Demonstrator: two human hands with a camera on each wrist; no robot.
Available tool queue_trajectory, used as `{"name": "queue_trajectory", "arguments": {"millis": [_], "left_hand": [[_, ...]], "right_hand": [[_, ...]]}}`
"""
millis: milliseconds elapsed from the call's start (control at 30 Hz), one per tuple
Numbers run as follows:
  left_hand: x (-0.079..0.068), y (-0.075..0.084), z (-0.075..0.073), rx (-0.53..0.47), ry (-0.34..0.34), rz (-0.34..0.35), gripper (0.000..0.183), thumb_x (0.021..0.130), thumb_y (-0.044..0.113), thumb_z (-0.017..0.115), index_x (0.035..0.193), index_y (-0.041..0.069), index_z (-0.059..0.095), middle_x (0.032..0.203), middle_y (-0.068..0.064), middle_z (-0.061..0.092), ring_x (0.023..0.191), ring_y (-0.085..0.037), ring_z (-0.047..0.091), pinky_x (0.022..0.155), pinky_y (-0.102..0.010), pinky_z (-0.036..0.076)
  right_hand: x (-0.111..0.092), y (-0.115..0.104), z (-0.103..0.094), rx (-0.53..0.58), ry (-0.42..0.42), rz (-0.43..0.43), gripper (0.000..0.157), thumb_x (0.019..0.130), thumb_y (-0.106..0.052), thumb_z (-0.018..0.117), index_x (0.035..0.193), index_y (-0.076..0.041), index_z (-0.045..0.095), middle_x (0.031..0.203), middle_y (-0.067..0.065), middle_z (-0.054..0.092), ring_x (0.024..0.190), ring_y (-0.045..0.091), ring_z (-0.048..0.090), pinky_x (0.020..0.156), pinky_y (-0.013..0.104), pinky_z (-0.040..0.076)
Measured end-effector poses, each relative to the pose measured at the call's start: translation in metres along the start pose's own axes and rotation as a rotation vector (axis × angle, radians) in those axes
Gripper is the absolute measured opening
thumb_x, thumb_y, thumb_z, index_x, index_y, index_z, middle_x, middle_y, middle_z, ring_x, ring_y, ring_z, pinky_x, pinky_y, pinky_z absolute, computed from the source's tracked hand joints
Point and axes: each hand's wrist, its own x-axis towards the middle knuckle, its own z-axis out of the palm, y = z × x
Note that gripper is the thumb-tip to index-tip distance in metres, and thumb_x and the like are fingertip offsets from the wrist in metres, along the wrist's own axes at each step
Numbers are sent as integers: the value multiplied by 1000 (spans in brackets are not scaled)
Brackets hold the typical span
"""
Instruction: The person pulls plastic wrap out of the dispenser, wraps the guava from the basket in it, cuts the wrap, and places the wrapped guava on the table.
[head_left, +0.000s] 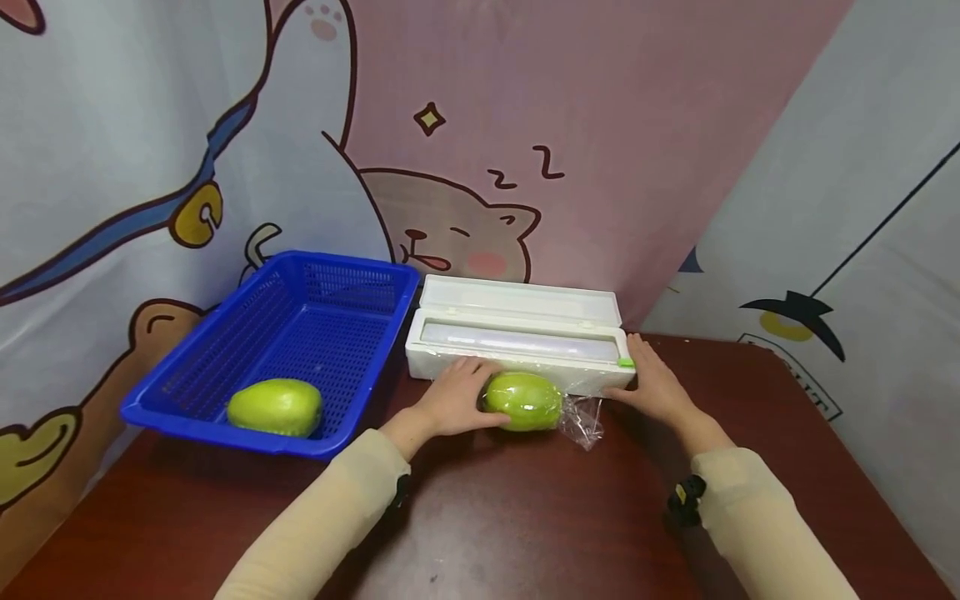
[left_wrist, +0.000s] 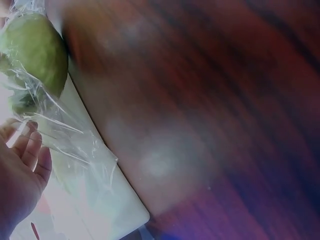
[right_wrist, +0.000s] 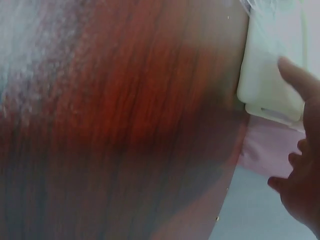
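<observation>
A yellow-green papaya [head_left: 523,401], loosely covered in clear cling film [head_left: 581,421], lies on the table against the front of a white cling film dispenser [head_left: 517,337]. My left hand [head_left: 459,398] is at the papaya's left end, thumb in front and fingers behind by the dispenser. In the left wrist view its fingers are relaxed beside the film, strands of which run off the papaya [left_wrist: 42,52]. My right hand [head_left: 660,387] is spread at the dispenser's right end. Its thumb is at the front face and its other fingers are along the side.
The dispenser's lid [head_left: 517,300] stands raised at the back, above the film roll [head_left: 517,342], with a green slider [head_left: 626,362] at the right. A blue basket [head_left: 352,408] on the left holds another papaya [head_left: 275,407]. Behind the table [head_left: 540,517] hangs a cartoon-printed cloth [head_left: 637,150].
</observation>
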Motion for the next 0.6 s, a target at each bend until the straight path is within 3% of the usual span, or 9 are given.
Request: {"name": "queue_trajectory", "arguments": {"millis": [133,233,433,600], "left_hand": [[0,0,0,-2,0,-1,72,75,56,68,132,17,48,127,-5,52,120,-23,46,102,-41,39],[2,0,1,-1,-4,-5,71,76,54,68,133,17,48,128,-5,52,121,-23,46,104,-40,37],[5,2,1,38,7,17,69,76,55,66,131,16,49,124,-5,54,117,-23,48,101,-39,40],[7,0,1,120,36,59,68,76,55,65,127,13,51,116,-5,56,108,-21,50,95,-37,42]], "right_hand": [[1,1,0,65,-44,24,113,73,-46,75,150,-2,5,153,29,8,140,46,9,108,65,15],[1,0,1,88,-45,36,111,76,-49,72,150,-4,4,153,28,8,140,46,10,108,65,15],[2,0,5,38,53,-5,96,81,-38,71,147,4,15,150,32,17,138,48,17,108,61,19],[4,-1,5,-4,51,3,96,81,-36,70,147,7,13,151,31,14,139,46,16,109,59,19]]}}
